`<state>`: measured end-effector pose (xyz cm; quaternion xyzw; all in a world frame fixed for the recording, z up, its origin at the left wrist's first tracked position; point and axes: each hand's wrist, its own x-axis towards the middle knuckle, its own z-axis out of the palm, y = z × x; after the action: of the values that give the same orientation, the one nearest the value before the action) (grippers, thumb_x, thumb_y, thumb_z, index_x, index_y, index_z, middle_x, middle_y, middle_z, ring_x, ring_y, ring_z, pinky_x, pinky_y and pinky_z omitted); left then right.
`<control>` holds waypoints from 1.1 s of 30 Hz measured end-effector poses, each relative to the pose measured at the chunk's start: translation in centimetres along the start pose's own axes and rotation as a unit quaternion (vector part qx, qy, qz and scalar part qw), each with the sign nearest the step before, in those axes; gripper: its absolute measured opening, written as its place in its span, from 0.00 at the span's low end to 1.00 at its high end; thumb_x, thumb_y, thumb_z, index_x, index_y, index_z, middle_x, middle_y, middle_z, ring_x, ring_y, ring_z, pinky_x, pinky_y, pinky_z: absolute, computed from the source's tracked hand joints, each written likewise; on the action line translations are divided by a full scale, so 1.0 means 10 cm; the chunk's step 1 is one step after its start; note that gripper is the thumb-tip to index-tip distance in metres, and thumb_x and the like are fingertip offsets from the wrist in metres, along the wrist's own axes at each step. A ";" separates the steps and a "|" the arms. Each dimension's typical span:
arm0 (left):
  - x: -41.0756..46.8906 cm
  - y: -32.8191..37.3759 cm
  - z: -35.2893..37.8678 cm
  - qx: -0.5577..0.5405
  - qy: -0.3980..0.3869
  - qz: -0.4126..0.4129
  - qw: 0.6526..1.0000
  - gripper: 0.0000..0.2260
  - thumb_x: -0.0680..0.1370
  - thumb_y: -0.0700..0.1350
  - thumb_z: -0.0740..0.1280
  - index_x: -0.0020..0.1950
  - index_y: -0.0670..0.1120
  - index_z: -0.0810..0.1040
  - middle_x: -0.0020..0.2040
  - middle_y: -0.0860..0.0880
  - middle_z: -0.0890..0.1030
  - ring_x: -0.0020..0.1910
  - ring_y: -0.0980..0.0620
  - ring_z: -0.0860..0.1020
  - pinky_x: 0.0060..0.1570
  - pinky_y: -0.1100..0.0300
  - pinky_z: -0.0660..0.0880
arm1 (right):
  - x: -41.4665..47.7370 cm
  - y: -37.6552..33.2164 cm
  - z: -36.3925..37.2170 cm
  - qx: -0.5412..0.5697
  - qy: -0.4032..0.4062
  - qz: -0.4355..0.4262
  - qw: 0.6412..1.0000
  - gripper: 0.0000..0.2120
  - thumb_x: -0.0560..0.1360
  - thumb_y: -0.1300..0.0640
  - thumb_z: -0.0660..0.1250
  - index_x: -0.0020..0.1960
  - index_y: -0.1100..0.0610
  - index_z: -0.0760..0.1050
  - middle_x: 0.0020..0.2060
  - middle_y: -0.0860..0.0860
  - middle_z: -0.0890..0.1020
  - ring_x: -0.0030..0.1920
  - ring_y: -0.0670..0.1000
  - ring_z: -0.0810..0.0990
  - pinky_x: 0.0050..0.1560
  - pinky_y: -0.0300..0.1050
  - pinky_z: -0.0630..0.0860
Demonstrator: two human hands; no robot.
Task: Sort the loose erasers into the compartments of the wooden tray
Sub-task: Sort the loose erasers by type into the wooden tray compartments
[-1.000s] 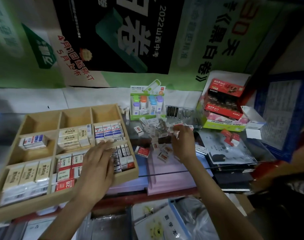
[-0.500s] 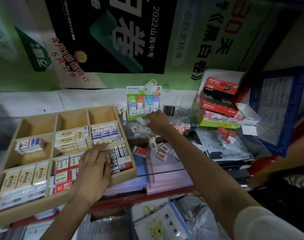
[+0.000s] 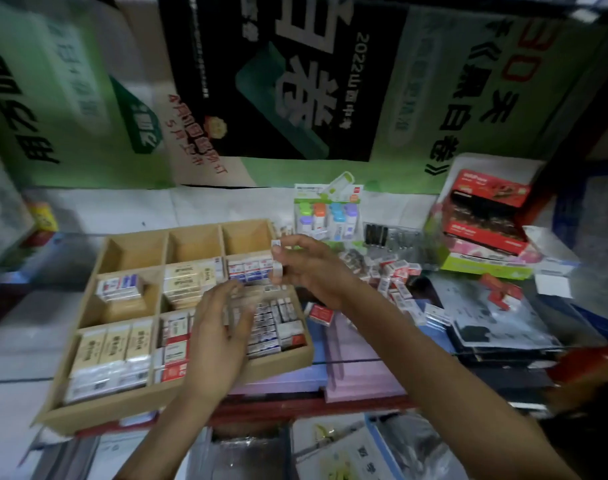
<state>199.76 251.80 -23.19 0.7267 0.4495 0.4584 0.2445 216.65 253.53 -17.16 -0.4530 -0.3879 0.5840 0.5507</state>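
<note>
Eraser (image 3: 277,264), white-wrapped, is pinched by the right hand (image 3: 307,270) over the wooden tray's (image 3: 178,405) two o'clock edge; the left hand (image 3: 223,329) is spread loosely open; loose erasers (image 3: 396,275) are heaped at three o'clock.

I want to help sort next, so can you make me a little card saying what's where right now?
Tray: wooden tray, nine compartments, back three empty, other six hold erasers
Right hand: right hand pinches a white eraser over the tray's right side
Left hand: left hand, fingers loose, over the front compartments, blurred
Left to sort: loose erasers heaped right of the tray
</note>
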 end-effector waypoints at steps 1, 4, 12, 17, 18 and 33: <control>0.02 0.04 -0.04 -0.016 0.004 -0.014 1.000 0.16 0.75 0.42 0.67 0.63 0.45 0.73 0.56 0.52 0.75 0.53 0.59 0.73 0.55 0.74 0.65 | -0.02 0.04 0.11 -0.005 -0.020 0.014 1.000 0.07 0.75 0.65 0.65 0.52 0.61 0.71 0.40 0.56 0.79 0.32 0.50 0.80 0.38 0.43 0.81; 0.06 0.11 -0.18 -0.066 -0.013 -0.026 0.997 0.13 0.77 0.43 0.66 0.60 0.53 0.72 0.50 0.54 0.78 0.47 0.62 0.76 0.44 0.76 0.68 | -0.03 0.19 0.40 -0.046 -0.041 0.028 0.998 0.07 0.74 0.62 0.68 0.49 0.60 0.70 0.35 0.53 0.79 0.32 0.47 0.78 0.34 0.38 0.77; 0.06 -0.12 -0.63 -0.097 -0.013 -0.169 0.981 0.09 0.80 0.39 0.59 0.48 0.47 0.78 0.40 0.55 0.80 0.38 0.65 0.77 0.40 0.72 0.70 | 0.10 0.40 0.78 -0.266 -0.122 -0.073 0.953 0.10 0.73 0.65 0.68 0.52 0.57 0.72 0.45 0.49 0.76 0.41 0.48 0.79 0.43 0.44 0.79; 0.18 -0.26 -0.99 -0.170 -0.053 -0.279 0.944 0.09 0.80 0.41 0.59 0.45 0.40 0.78 0.42 0.35 0.80 0.42 0.39 0.79 0.48 0.48 0.76 | 0.27 0.44 1.00 -0.467 -0.177 -0.190 0.845 0.14 0.70 0.62 0.72 0.55 0.56 0.79 0.44 0.44 0.73 0.44 0.44 0.75 0.48 0.36 0.73; 0.18 -0.29 -1.05 -0.172 -0.054 -0.285 0.941 0.09 0.80 0.41 0.60 0.48 0.39 0.78 0.45 0.35 0.81 0.44 0.38 0.80 0.49 0.49 0.76 | 0.31 0.44 1.06 -0.480 -0.184 -0.195 0.835 0.14 0.69 0.61 0.73 0.55 0.57 0.79 0.43 0.44 0.73 0.44 0.45 0.75 0.47 0.36 0.72; 0.24 -0.86 -1.15 0.174 0.048 -0.306 0.935 0.15 0.75 0.39 0.59 0.62 0.46 0.67 0.60 0.45 0.70 0.59 0.46 0.69 0.59 0.48 0.68 | 0.94 0.84 1.85 -0.773 -0.123 -0.190 0.593 0.12 0.75 0.56 0.66 0.55 0.62 0.76 0.54 0.57 0.76 0.54 0.57 0.76 0.51 0.47 0.72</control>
<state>186.34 257.35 -23.39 0.5622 0.7340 0.3100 0.2214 196.72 262.93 -20.76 -0.5485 -0.8352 -0.0020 0.0397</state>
